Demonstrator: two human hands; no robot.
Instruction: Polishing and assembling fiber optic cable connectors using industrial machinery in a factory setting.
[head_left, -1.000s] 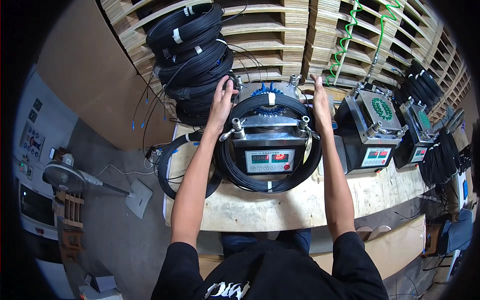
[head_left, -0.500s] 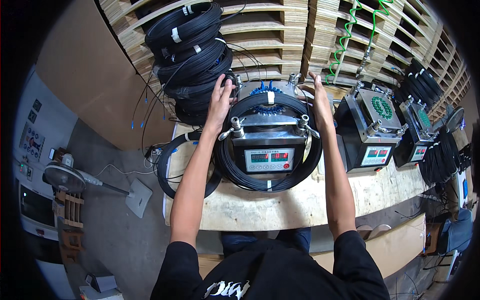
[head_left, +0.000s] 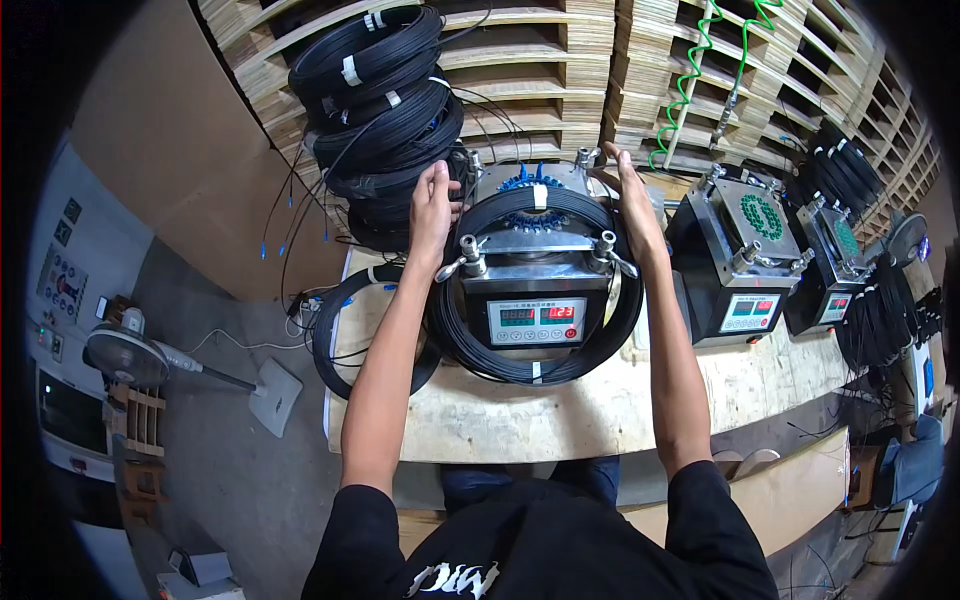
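Note:
A large coil of black cable (head_left: 540, 372) hangs over the front of a metal polishing machine (head_left: 525, 268), framing its control panel (head_left: 538, 322). Blue connectors (head_left: 530, 220) ring the machine's top plate. My left hand (head_left: 432, 215) is at the machine's left side, fingers apart and slightly bent inward. On the opposite side my right hand (head_left: 637, 205) is raised with its fingers stretched. Both hands are close to the coil's sides; whether they touch it cannot be made out. Neither visibly grips anything.
A tall stack of black cable coils (head_left: 385, 120) stands at the back left. Another coil (head_left: 325, 345) lies left on the wooden table (head_left: 500, 425). Two similar machines (head_left: 735, 255) with green connectors stand at right. Behind are wooden pallets (head_left: 510, 90); a fan (head_left: 130, 355) is far left.
My left hand has lowered a little, its fingers bending more. My right hand has barely shifted. The red digits on the near panel have changed; the coil stays in place.

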